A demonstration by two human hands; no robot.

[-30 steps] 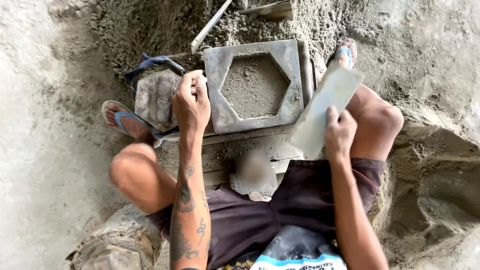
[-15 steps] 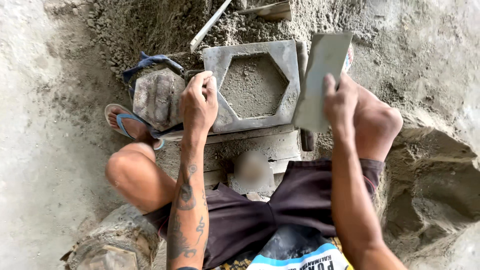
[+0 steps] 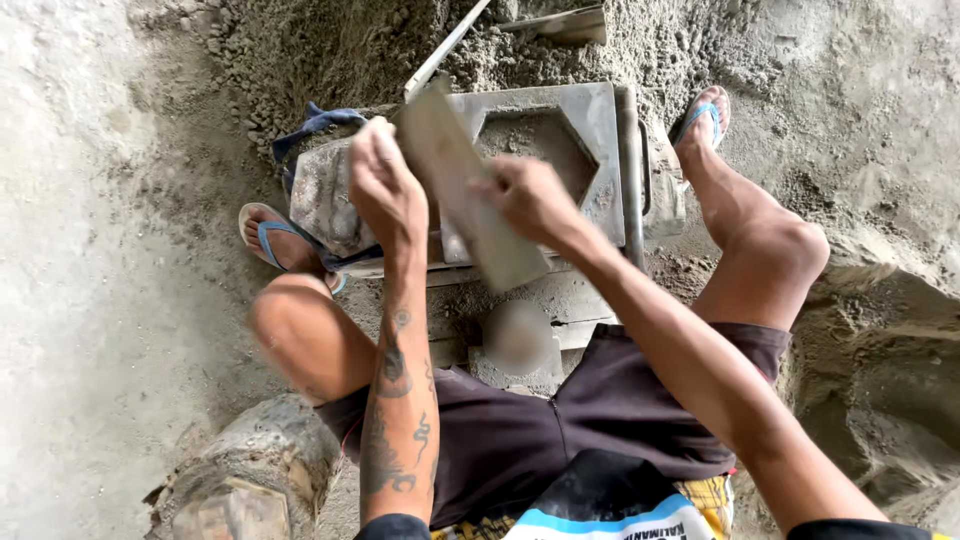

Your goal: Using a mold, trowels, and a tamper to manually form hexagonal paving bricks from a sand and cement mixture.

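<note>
Both hands on one flat grey plate (image 3: 470, 195) — left hand (image 3: 385, 185) grips its upper left edge, fingers curled round it; right hand (image 3: 525, 195) clamps the right edge near the middle. The plate is held tilted, off the surface, over the left half of the mould (image 3: 560, 160)

Mould: square grey metal frame with a hexagonal pocket, a thin layer of damp sandy mix in the bottom. It sits on a low stack of boards (image 3: 560, 300) on the ground, between the person's knees

Risks, as I judge them:
- plate is smooth, dusty and held by its edges only — a slip drops it onto the mould rim or a foot in open sandals (image 3: 275, 240)
- plate is motion-blurred, so it's moving fast; coming down skewed it could gouge the mix or jam against the frame
- loose grit on the rim could stop it seating flat

Textures: coarse grey sand and mix heaped (image 3: 330, 50) at the far edge of the mould, lumpy and damp-looking. A shovel (image 3: 560, 25) lies in the heap, handle running down toward the mould's top left corner. Left of the mould — a rough grey block (image 3: 320, 195) on blue cloth
</note>
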